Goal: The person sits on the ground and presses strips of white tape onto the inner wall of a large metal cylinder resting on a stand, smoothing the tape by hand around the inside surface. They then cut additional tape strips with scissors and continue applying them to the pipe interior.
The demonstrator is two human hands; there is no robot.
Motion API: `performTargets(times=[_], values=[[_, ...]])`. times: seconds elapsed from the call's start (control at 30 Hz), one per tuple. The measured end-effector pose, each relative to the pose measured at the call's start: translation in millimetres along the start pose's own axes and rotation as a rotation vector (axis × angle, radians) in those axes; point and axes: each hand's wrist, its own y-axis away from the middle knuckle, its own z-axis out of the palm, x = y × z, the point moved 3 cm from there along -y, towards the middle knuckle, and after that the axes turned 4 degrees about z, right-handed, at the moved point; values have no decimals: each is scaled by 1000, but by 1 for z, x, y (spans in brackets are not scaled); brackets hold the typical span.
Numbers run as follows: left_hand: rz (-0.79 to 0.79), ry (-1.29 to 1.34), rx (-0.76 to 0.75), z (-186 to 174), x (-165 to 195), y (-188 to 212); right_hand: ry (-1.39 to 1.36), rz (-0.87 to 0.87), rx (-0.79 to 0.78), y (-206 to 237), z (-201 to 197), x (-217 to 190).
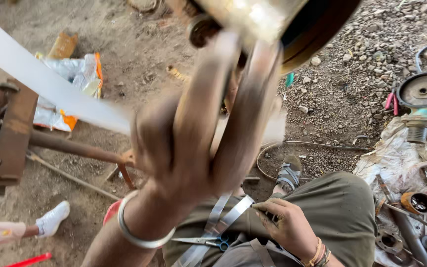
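left hand (193,143) is raised close to the camera, blurred, fingers (208,89) extended upward and pressed against the side of a round metal drum (263,20) at the top edge of view; whether they clasp it cannot be told. a silver bangle (134,232) circles that wrist. a white strip (40,79) runs from the upper left edge diagonally down behind the left hand and shows again as a pale blur to its right.

right hand (287,227) rests low on the lap, fingers curled, pinching a grey metal strip (223,217) that crosses the olive trousers (342,207); thread bands sit at that wrist. scissors with blue handles (208,241) lie on the lap just beside the strip, between the two forearms.

open room: bare dirt ground (139,54) stretches ahead and to the left, with gravel at upper right. left edge is bounded by a rusty iron frame (11,133) with a bar running from it toward the knee. a crumpled white and orange bag (75,79) lies on the dirt behind the white strip. right edge is crowded: a teal grinder (423,99) on a pale sheet, then rusty pipes and fittings (416,202) near the right knee. a sandalled foot (288,173) sits on the dirt in front, a wire loop around it.

lower left corner: another person's white shoe (53,217), well apart from both hands
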Motion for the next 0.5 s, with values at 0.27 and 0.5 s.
performTargets(times=[0.27, 0.5], values=[[-462, 443, -799, -62, 14, 180, 63, -7, -171, -12, 25, 4], [-877, 464, -1214, -126, 75, 333, 339, -571, -485, -59, 82, -52]])
